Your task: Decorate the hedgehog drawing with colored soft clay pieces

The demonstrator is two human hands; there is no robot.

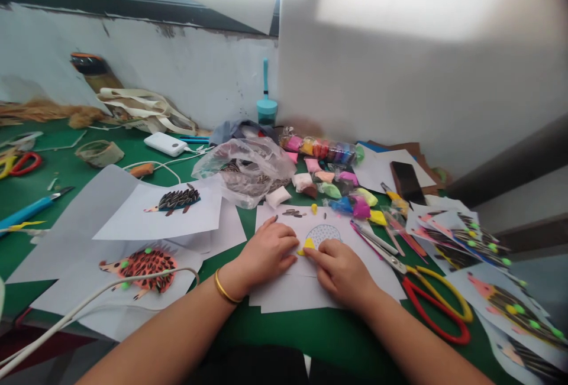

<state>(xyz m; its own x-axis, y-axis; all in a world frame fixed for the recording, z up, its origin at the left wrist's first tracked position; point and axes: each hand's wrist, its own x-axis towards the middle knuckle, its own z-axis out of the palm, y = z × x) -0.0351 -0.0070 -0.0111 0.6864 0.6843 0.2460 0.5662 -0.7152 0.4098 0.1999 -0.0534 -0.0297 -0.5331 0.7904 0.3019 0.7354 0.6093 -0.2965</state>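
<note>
White paper (284, 293) lies in front of me, with a dotted oval drawing (323, 233) on it. Flattened yellow clay (309, 244) sits at the oval's left edge. The index fingertip of my right hand (344, 269) touches this clay; its other fingers are curled, holding nothing visible. My left hand (270, 252) rests palm down on the paper left of the clay, fingers apart and nothing held. Dark seeds (293, 213) and a small yellow clay lump (314, 209) lie near the paper's top edge.
Red-and-yellow scissors (437, 302) lie right of the paper. Behind it are bagged clay pieces (328, 190) and a plastic bag of seeds (251, 172). Hedgehog pictures lie on both sides. A white cable (102, 293) crosses the left side; a phone (406, 181) lies back right.
</note>
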